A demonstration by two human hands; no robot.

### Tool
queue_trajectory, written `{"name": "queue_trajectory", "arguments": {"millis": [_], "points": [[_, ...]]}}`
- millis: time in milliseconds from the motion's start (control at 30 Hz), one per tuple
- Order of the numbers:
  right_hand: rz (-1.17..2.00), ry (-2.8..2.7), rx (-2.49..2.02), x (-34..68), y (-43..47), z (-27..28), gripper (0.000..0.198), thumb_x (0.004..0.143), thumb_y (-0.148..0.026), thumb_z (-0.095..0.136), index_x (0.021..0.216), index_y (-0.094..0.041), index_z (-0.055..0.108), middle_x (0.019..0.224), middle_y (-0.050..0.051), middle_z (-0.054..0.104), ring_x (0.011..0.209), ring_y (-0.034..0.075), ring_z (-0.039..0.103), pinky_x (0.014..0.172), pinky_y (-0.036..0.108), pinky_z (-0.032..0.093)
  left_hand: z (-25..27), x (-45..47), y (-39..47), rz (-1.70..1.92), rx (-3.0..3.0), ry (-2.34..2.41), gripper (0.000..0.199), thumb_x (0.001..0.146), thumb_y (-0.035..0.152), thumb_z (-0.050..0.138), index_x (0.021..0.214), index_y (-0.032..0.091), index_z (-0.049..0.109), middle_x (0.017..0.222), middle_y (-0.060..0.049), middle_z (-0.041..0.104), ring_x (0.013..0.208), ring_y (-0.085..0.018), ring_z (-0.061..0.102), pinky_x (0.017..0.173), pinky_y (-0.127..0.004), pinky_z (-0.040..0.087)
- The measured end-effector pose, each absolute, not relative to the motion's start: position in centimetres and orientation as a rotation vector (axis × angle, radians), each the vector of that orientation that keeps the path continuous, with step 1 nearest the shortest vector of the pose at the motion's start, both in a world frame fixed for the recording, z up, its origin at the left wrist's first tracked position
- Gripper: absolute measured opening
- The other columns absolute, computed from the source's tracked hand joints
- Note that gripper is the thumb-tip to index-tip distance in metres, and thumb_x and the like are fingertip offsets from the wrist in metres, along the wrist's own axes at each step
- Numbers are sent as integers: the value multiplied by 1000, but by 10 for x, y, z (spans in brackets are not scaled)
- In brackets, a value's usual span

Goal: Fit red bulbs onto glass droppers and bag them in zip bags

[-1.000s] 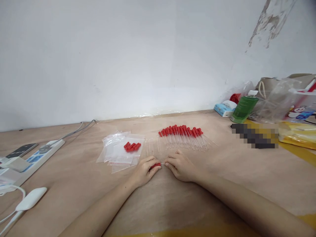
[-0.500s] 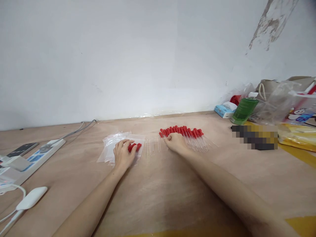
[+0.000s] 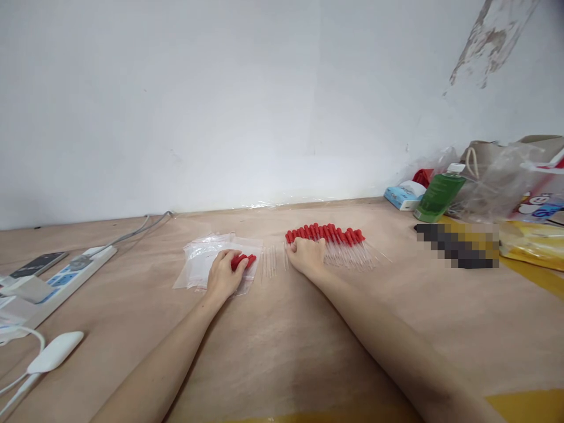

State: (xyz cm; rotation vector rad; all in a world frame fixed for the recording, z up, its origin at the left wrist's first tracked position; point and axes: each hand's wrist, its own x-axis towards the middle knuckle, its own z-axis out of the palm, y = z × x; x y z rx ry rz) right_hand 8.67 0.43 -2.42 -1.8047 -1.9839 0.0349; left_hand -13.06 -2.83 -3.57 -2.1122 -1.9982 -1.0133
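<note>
My left hand [image 3: 224, 275] is closed around a few red rubber dropper bulbs [image 3: 250, 260], above a pile of clear plastic zip bags [image 3: 198, 258]. Fingers curled in, my right hand [image 3: 305, 255] is at the left end of a row of glass droppers with red bulbs [image 3: 335, 233]; what its fingertips pinch is hidden. Their thin glass stems [image 3: 352, 256] point toward me. Between my two hands lie several bare glass tubes [image 3: 268, 261], roughly parallel, and a single one is right beside my right fingertips.
At left lie a power strip [image 3: 70, 282] with plugs, a phone [image 3: 39, 265] and a white charging device [image 3: 56, 352]. To the right are a tissue pack [image 3: 400, 198], a green bottle [image 3: 440, 192], plastic bags [image 3: 493, 176] and a yellow package [image 3: 531, 242]. A white wall [image 3: 220, 117] stands behind.
My right hand has shifted slightly left and its fingers are turned more inward. My left fingers have closed more tightly over the red bulbs. The camera view has moved slightly.
</note>
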Motion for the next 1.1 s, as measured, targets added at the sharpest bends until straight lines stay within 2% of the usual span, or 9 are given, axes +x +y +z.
{"name": "queue_trajectory", "arguments": {"millis": [100, 167, 400, 533, 667, 867, 1000, 1100], "points": [[62, -2047, -1793, 79, 2, -25, 26, 78, -36, 44, 72, -18, 62, 72, 7, 66, 71, 21, 59, 77, 39, 25, -29, -135, -25, -969, -2071, -2088, 30, 84, 32, 38, 99, 16, 59, 103, -8, 58, 95, -21, 55, 84, -31, 43], [92, -2079, -1816, 75, 2, -25, 26, 77, -36, 45, 72, -17, 63, 73, 9, 66, 72, 21, 59, 77, 39, 25, -25, -142, -21, -923, -2060, -2138, 30, 83, 27, 36, 95, 14, 61, 99, -10, 61, 94, -22, 56, 83, -32, 42], [141, -2048, -1870, 67, 2, -25, 30, 77, -37, 45, 74, -15, 65, 75, 12, 66, 73, 23, 59, 81, 42, 26, -24, -160, -12, -807, -2030, -2315, 27, 78, 31, 45, 78, 14, 66, 88, -11, 66, 80, -24, 61, 74, -32, 44], [224, -2017, -1867, 64, 0, -25, 27, 75, -36, 47, 67, -16, 64, 74, 10, 66, 72, 22, 59, 84, 41, 26, -24, -158, -12, -839, -1999, -2385, 21, 74, 31, 49, 75, 15, 63, 80, -8, 68, 72, -21, 63, 66, -28, 45], [333, -1948, -1796, 68, 1, -21, 26, 76, -31, 47, 59, -17, 61, 67, 8, 65, 70, 21, 59, 80, 38, 30, -22, -159, -12, -902, -1952, -2404, 17, 73, 29, 50, 78, 15, 58, 78, -7, 67, 70, -21, 63, 62, -28, 45], [357, -1913, -1586, 105, -7, -13, 25, 85, -31, 36, 79, -18, 56, 79, 4, 64, 71, 15, 56, 62, 25, 37, -12, -140, -22, -1107, -1949, -2219, 19, 78, 25, 45, 93, 16, 52, 89, -6, 63, 77, -18, 61, 68, -28, 46], [303, -2037, -1130, 140, -31, -21, 21, 86, -27, 37, 85, -16, 55, 81, 6, 61, 74, 15, 55, 66, 25, 40, -17, -96, -43, -1506, -2304, -1867, 29, 80, 26, 47, 107, 15, 51, 90, -5, 63, 79, -16, 60, 70, -26, 48], [269, -2111, -979, 160, -51, -31, 22, 87, -24, 37, 99, -19, 55, 93, 6, 62, 85, 15, 55, 75, 27, 41, -30, -65, -62, -1514, -2601, -1759, 25, 82, 25, 47, 102, 17, 59, 97, -6, 64, 87, -17, 60, 74, -28, 47]]}}
